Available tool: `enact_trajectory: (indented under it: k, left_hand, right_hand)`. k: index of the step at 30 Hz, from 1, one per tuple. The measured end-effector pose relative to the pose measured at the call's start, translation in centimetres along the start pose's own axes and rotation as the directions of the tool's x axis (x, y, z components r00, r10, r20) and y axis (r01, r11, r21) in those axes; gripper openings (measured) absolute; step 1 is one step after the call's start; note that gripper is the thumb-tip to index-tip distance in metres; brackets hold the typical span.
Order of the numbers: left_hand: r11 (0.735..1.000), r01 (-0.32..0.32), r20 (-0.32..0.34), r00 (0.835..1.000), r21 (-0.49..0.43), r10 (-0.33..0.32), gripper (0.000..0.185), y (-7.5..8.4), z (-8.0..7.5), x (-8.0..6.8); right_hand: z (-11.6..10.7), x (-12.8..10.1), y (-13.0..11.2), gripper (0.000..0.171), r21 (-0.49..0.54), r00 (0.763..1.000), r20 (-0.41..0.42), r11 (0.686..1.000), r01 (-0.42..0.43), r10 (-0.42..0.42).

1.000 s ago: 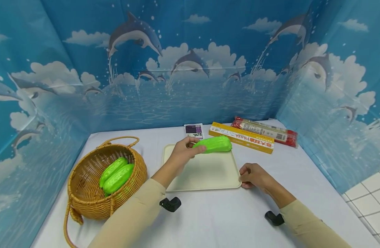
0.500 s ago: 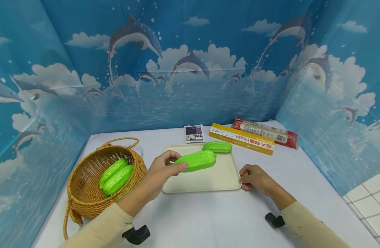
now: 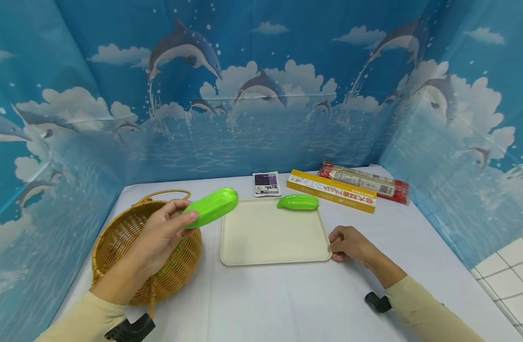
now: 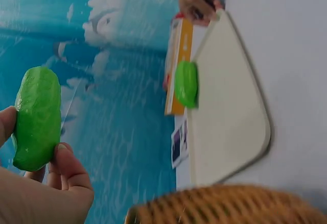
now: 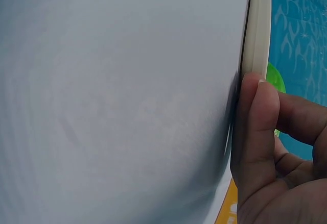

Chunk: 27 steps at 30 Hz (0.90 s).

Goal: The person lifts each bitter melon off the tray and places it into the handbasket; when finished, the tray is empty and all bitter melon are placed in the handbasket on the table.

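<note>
Left of centre in the head view, the left hand pinches a glossy green plastic cucumber above the woven wicker basket. The right hand, grip apparently curled, holds the cream rectangular tray by its near corner.

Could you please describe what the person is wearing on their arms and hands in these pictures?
Both arms are covered by plain beige long sleeves: the left sleeve and the right sleeve, each ending at the wrist. The left hand and right hand are bare, with no gloves, rings or markings showing. A small black device is worn under each wrist, one on the left and one on the right.
</note>
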<state>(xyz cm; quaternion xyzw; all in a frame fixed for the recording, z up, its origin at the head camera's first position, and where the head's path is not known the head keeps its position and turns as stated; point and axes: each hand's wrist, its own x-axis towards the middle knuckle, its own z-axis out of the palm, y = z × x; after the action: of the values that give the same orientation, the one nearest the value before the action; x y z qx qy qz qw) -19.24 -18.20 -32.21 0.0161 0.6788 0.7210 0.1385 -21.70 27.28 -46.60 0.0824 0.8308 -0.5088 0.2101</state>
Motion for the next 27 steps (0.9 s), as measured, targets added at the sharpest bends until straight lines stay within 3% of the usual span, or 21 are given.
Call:
enact_trajectory:
  k: [9,12,15,18,21,27]
  left_hand:
    - [0.999,-0.041,-0.059,0.997,0.002,0.041,0.028,1.0,-8.3,-0.7]
    - [0.999,-0.008,-0.08,0.997,0.046,0.012,0.025,0.9,-11.1,-0.5]
    - [0.986,0.051,-0.101,0.994,0.16,-0.035,0.027,0.5,-13.3,0.1]
    - [0.944,0.111,-0.124,0.989,0.31,-0.076,0.038,-0.1,-14.9,0.6]
    - [0.876,0.157,-0.138,0.985,0.457,-0.104,0.058,-0.5,-15.8,0.9]
    - [0.759,0.166,-0.096,0.986,0.63,-0.136,0.069,-1.0,-16.2,0.8]
  right_hand:
    - [0.1,0.1,-0.2,0.027,0.003,1.0,-0.014,1.0,-0.019,0.019]
    - [0.2,0.1,-0.1,0.027,0.005,1.0,-0.004,1.0,-0.015,0.015]
    - [0.2,0.2,0.0,0.027,0.007,1.0,-0.005,1.0,-0.019,0.019]
    - [0.2,0.2,-0.1,0.027,0.006,1.0,-0.004,1.0,-0.013,0.013]
    - [0.2,0.0,-0.3,0.026,0.003,1.0,-0.002,1.0,-0.02,0.02]
    - [0.2,0.0,-0.6,0.026,-0.008,0.999,-0.007,0.999,-0.039,0.039]
